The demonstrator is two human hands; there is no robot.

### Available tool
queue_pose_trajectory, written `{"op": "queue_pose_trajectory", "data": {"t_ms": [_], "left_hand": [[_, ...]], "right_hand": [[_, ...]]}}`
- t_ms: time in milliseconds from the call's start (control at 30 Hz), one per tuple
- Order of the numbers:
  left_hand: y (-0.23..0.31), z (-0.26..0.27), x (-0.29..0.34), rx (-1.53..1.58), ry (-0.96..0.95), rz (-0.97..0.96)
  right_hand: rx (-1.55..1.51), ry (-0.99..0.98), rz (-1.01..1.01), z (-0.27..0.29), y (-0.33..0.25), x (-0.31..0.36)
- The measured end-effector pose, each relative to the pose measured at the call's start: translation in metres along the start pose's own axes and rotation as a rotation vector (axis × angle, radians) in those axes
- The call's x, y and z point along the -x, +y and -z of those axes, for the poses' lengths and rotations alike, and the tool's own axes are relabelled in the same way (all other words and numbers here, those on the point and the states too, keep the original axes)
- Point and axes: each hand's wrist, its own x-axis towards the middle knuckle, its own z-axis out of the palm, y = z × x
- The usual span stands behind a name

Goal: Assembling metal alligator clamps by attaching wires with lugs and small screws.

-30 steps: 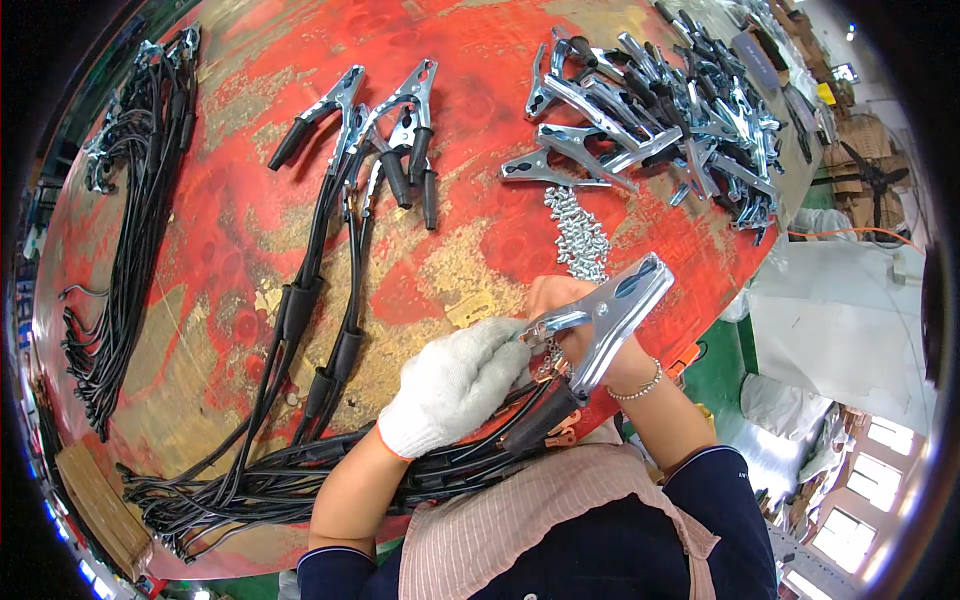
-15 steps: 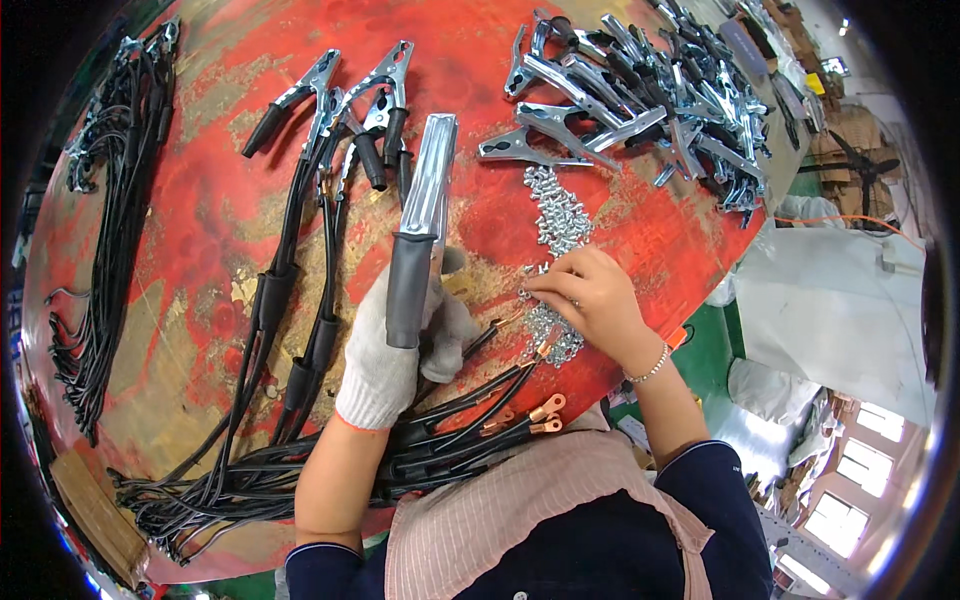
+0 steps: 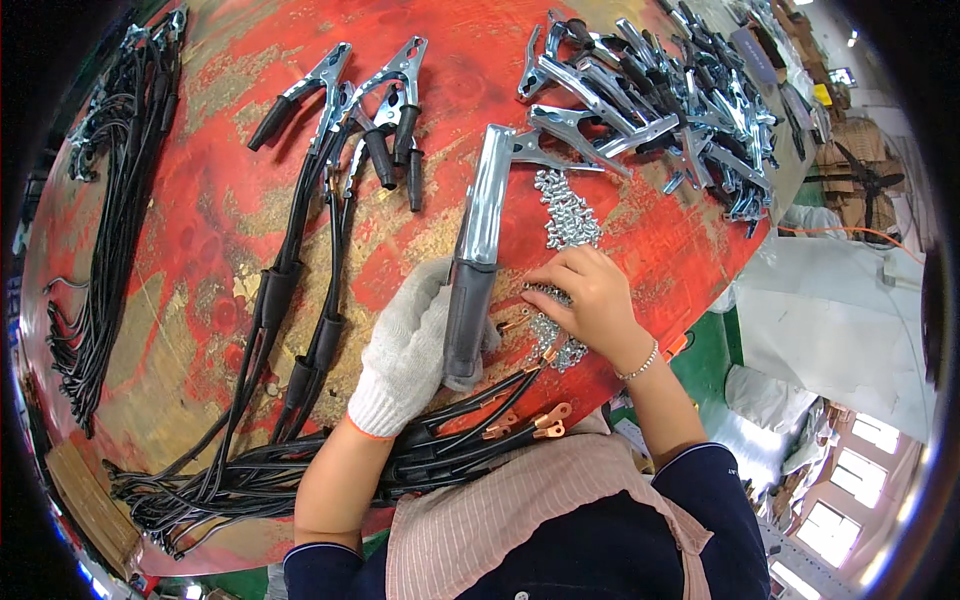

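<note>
My left hand (image 3: 405, 345), in a white knit glove, is closed around a battery clamp (image 3: 485, 210). Its silver metal body points away from me, and its black sleeved handle lies along the glove. Over a pile of small nuts (image 3: 550, 332), my bare right hand (image 3: 592, 305) has thumb and fingertips pinched together. What it pinches, if anything, is too small to make out. Just beyond those fingers lies a strip of silver screws (image 3: 568, 215). Black cables (image 3: 430, 465) with copper lugs (image 3: 550, 418) run across the table's near edge, below both hands.
A heap of loose clamps (image 3: 690, 115) covers the far right of the red, worn table (image 3: 225, 215). Left of my glove lie cables with clamps (image 3: 325, 90) on their ends. A long black cable bundle (image 3: 125, 215) rests along the left edge.
My left hand has shifted right, carrying the clamp closer to the screws and my right hand. The right hand stays over the nuts, its fingers moved only slightly.
</note>
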Motion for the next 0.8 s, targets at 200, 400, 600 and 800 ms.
{"op": "queue_pose_trajectory", "data": {"t_ms": [200,400,600,800], "left_hand": [[-0.010,0.000,-0.002,-0.100,0.010,-0.040],[-0.004,-0.007,0.002,-0.290,-0.002,-0.021],[0.005,-0.008,0.004,-0.408,0.017,-0.054],[0.003,-0.007,0.005,-0.483,0.008,-0.113]], "right_hand": [[0.058,-0.004,0.033,0.002,-0.002,-0.004],[-0.247,0.285,0.068,0.014,-0.029,-0.026],[-0.206,0.268,0.135,0.015,-0.043,-0.039],[-0.180,0.279,0.149,0.016,-0.052,-0.045]]}}
